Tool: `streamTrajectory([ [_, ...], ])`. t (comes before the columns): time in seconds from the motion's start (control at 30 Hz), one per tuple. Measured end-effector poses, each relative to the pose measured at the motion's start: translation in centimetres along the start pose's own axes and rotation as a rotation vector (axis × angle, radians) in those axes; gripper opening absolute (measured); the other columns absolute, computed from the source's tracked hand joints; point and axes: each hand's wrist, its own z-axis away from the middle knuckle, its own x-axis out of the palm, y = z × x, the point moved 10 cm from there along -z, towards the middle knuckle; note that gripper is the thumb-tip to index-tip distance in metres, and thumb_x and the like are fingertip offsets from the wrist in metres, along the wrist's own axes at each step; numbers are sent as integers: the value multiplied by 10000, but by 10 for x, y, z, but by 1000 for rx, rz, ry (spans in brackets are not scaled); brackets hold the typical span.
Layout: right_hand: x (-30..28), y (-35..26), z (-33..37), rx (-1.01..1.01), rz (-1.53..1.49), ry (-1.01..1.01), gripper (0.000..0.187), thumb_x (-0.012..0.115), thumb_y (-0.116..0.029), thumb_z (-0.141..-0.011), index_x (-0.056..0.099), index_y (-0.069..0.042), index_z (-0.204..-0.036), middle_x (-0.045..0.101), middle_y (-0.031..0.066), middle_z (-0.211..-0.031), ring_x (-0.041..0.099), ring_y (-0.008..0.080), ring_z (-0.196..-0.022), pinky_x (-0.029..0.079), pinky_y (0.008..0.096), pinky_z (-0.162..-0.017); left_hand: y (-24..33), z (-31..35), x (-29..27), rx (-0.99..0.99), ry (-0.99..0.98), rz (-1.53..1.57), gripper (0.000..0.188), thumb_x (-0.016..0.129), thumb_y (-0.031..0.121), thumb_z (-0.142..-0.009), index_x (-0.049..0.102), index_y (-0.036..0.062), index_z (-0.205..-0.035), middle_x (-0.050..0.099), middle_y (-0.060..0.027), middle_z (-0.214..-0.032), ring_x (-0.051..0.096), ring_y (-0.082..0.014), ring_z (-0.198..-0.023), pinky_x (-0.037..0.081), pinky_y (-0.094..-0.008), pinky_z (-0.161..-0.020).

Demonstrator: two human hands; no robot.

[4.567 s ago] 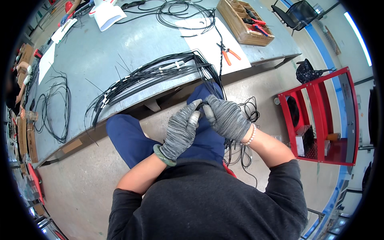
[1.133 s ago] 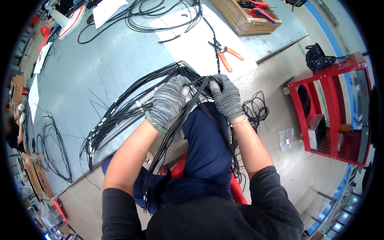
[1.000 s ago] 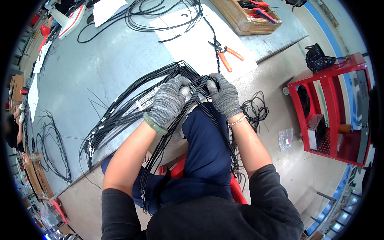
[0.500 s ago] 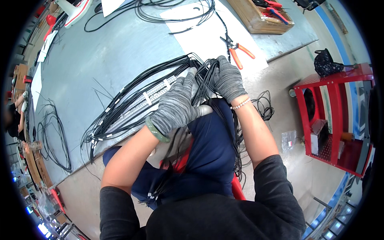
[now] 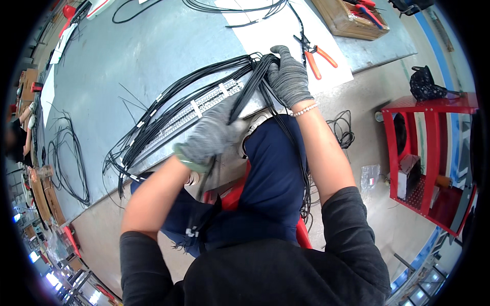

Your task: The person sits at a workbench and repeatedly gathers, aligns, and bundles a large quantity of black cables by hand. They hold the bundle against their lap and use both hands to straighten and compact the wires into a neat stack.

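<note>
Left hand [image 5: 213, 133] blurred, wrapped round black cable bundle [image 5: 249, 94], right hand [image 5: 289, 77] gripping bundle's bend over bench [image 5: 148, 46] edge, lower ends at navy trousers [image 5: 270, 173], more cables [image 5: 173, 94] beside pale slotted strip [image 5: 176, 122], orange-handled pliers [image 5: 313, 65] near right hand.

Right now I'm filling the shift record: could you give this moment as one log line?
left hand: at black cables, grip blurred | right hand: touching same cables | orange-handled pliers: on white paper
</note>
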Motion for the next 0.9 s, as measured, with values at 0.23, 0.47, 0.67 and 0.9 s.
streamTrajectory([
  [0.23,21,-17,1,-103,72,-9,422,587,-240,-844,507,-57,-1216,655,199,-952,639,340,-915,496,423,-833,-4,-1,-85,-244,-174,-334,523,640,290,-897,498,-4,-1306,640,-69,-875,537,-94,-681,490,-274,-706],
  [0.47,31,-9,-26,-5,218,-142,568,642,-386,-811,509,11,-1195,656,203,-999,644,325,-946,508,415,-837,-26,-62,-100,-193,-117,-619,469,587,299,-916,519,21,-1287,650,-167,-1049,613,-239,-972,455,-343,-917],
  [0.67,32,-15,-13,-51,469,-232,585,717,-437,-738,569,-20,-1121,592,200,-1018,614,320,-983,506,403,-846,-55,-65,-85,-162,-114,-662,516,597,293,-893,456,65,-1334,582,-191,-1224,546,-321,-1164,412,-391,-1007],
  [0.9,49,-2,-24,39,417,-216,396,639,-331,-806,589,-24,-1050,614,188,-1035,633,322,-961,512,411,-842,-24,-74,-73,-36,27,-1040,590,645,365,-841,455,108,-1336,507,-145,-1285,471,-306,-1216,399,-400,-1026],
])
